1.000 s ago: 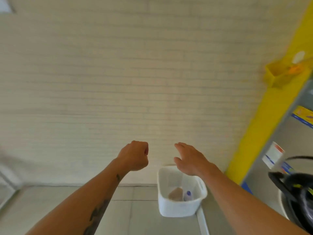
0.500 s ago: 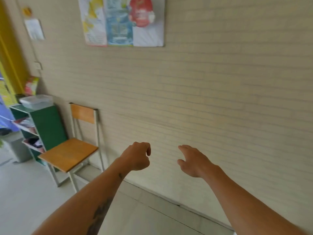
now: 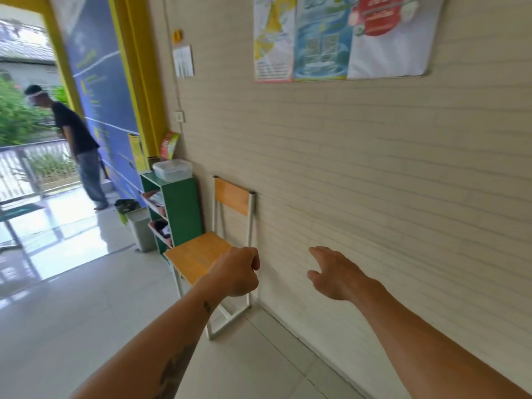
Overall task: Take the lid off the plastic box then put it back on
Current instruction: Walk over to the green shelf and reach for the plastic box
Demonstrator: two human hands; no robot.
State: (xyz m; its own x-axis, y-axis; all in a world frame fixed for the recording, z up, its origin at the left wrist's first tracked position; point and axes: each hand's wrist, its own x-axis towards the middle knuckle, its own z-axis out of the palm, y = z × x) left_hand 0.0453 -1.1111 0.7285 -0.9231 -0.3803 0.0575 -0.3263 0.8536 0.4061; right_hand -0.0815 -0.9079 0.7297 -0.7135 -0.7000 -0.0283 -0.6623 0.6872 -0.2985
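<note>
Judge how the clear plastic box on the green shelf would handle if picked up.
The plastic box looks thin-walled and see-through, so probably light and a little flexible. Its lid seems seated, so it should lift as one piece. Sitting flat and low on the green shelf, it would likely slide rather than tip.

A chair (image 3: 201, 254) with a wooden seat stands against the right wall, just beside a green shelf (image 3: 178, 208) farther along. A grey bin (image 3: 141, 228) sits left of the shelf. Posters (image 3: 339, 38) hang high on the wall. A person (image 3: 79, 145) stands far left, by the doorway.
</note>
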